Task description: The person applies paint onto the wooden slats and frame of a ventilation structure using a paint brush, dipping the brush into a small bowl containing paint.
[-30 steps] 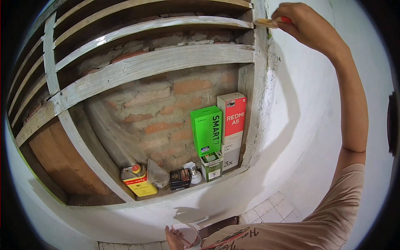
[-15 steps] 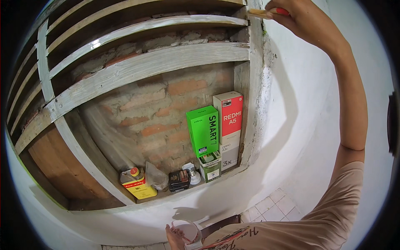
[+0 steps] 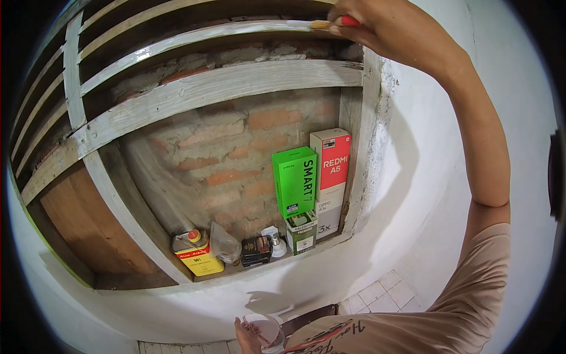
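Curled closed, the right hand (image 3: pixel 383 32) grips a red-handled paintbrush (image 3: pixel 320 25), bristles against a white-coated slat (image 3: pixel 224 31) near its right end. Below, the left hand (image 3: pixel 247 338) clasps a pale tub (image 3: pixel 269 325) by its rim. A yellow can (image 3: pixel 204 264) and green box (image 3: pixel 295 184) occupy a recess (image 3: pixel 221 156).

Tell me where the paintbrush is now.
In the head view, the paintbrush is near the top edge, right of centre, in the right hand, tip at the white slat.

The beige short-sleeved shirt (image 3: pixel 407 333) bears dark script lettering (image 3: pixel 355 327).
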The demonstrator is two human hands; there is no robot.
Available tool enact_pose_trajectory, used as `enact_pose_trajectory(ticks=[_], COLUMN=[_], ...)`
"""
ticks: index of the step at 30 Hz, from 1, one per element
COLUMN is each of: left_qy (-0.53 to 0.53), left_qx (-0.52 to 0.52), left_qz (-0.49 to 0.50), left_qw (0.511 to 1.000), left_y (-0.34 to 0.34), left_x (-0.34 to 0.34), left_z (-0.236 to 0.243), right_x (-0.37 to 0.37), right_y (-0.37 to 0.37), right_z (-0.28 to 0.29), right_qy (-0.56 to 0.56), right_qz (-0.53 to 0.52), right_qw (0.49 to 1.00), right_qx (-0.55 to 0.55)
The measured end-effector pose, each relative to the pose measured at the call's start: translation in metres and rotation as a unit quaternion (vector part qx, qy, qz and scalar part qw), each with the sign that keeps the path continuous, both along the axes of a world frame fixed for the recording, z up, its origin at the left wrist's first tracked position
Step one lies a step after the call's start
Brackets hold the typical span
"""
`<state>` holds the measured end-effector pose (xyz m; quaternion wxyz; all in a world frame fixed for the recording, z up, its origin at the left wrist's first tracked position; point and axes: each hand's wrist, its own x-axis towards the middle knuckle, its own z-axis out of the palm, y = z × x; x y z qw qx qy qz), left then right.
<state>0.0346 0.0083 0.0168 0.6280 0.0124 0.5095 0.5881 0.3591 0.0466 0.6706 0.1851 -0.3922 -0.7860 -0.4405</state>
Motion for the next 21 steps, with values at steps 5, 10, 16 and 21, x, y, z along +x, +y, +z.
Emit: enact_pose_trajectory(ticks=[5,10,16,21], left_qy=[0.027,0.014,0.022,0.023], left_qx=[0.015,0.027,0.018,-0.01], left_qz=[-0.008,0.008,0.0,0.031], left_qw=[0.999,0.999,1.0,0.999], left_y=[-0.014,-0.018,-0.009,0.01], left_x=[-0.001,0.001,0.002,-0.01], left_z=[0.008,0.018,0.012,-0.04], right_x=[-0.002,0.018,0.079,0.112], right_y=[0.013,0.022,0.034,0.023], right_z=[0.013,0.007,-0.009,-0.011], right_qy=[-0.012,0.018,0.048,0.059], right_qz=[0.096,0.239,0.138,0.052], right_qw=[0.995,0.971,0.986,0.996], right_qx=[-0.013,0.022,0.076,0.045])
